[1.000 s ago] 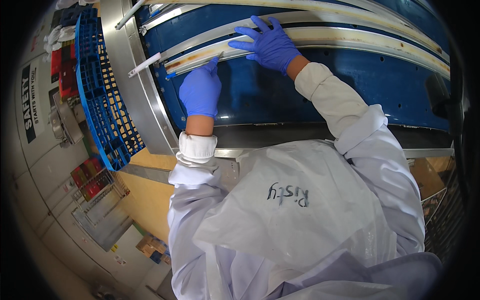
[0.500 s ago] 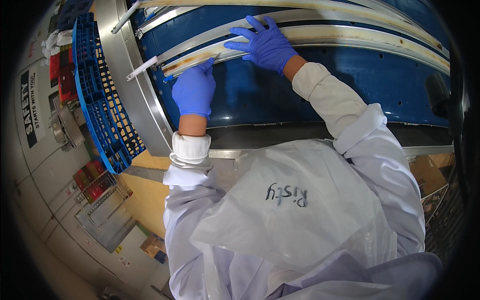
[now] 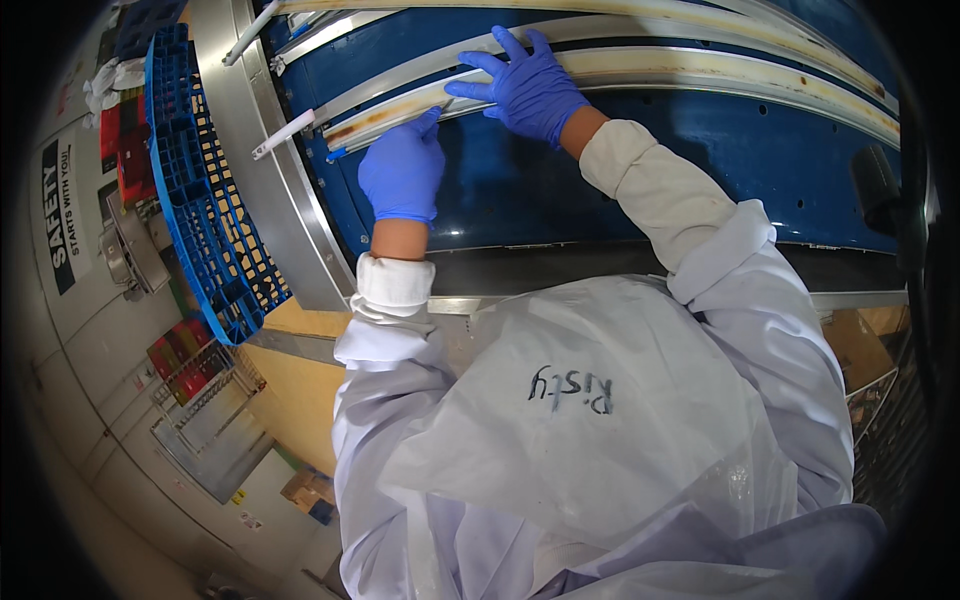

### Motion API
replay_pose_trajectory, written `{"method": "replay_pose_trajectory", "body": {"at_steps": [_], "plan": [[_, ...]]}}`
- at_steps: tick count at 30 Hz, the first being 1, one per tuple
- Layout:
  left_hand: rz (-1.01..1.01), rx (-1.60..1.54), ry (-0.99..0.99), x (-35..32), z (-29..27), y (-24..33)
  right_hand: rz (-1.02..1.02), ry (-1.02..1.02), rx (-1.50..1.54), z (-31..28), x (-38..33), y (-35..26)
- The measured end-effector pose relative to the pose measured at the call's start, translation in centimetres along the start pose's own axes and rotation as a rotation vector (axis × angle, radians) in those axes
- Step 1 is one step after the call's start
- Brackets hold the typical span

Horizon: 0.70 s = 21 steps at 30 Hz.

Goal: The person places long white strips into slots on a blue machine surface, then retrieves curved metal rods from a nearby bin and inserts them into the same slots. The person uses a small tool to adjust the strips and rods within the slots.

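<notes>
**Colours and Patterns**

Both hands, left and right, wear plain violet-blue gloves. The curved metal guide rail is pale cream with rust-brown staining. The machine panel is deep blue with small dark dots. The plastic lattice crate is bright blue, an open square-grid pattern. The long-sleeved coat is plain white with dark handwriting.

My left hand and right hand wear thin blue gloves, smooth and faintly shiny like rubber. Under their fingertips the pale metal rail looks dull, with brown rusty stains (heaviest at its left end). Below the rail, the blue belt is matt plastic, finely textured. Left of the rail, the blue crate is hard glossy plastic lattice. My white coat is soft matt cloth.
</notes>
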<state>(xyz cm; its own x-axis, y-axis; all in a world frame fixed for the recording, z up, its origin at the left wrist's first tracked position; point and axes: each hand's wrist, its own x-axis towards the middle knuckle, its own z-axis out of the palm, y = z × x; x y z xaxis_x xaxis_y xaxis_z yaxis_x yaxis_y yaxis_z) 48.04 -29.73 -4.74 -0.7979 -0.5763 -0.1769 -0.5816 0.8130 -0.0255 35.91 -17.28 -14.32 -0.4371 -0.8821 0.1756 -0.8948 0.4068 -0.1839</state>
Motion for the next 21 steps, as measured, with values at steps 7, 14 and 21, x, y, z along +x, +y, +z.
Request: {"method": "replay_pose_trajectory", "body": {"at_steps": [7,14,21], "plan": [[0.002,0.067,-0.033,0.7,-0.7,-0.5,-0.004,-0.031,-0.029,0.4,0.5,-0.5],[0.023,-0.070,0.014,1.7,-0.6,-9.4,-0.003,-0.042,-0.025,-0.2,0.5,-0.4],[0.051,-0.085,0.031,-1.2,-1.3,-3.6,0.011,-0.047,0.024,-0.1,0.7,-0.4]]}}
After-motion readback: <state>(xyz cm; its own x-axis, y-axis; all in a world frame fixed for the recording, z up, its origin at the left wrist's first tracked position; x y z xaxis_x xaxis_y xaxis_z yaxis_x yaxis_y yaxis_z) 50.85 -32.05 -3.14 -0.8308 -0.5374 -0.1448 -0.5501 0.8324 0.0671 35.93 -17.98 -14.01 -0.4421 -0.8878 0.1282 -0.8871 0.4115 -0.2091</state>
